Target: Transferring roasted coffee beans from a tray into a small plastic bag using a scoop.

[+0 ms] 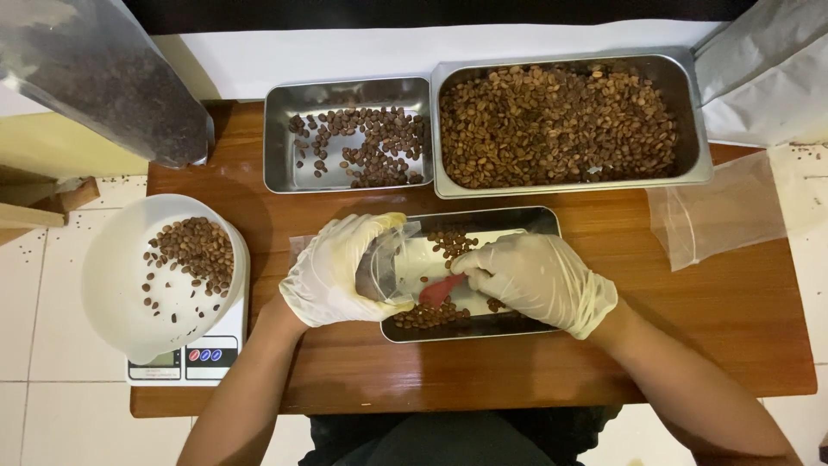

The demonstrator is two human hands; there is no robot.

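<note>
head view looks down on a wooden desk (517, 371). left hand (341, 269), gloved, has its fingers curled around the mouth of a clear plastic bag (390, 263), holding it open over the small metal tray (517, 217) of coffee beans (448, 243). right hand (539, 280), also gloved, pinches a small red scoop (442, 289) whose tip sits at the bag's opening. the bag looks thin, limp and slippery against gloves, so a grip at the rim seems best; the scoop seems light and stiff. beyond lie a large bean tray (569, 121) and a half-filled one (349, 134); a white bowl (121, 276) sits on a scale (185, 361) at left.
</note>
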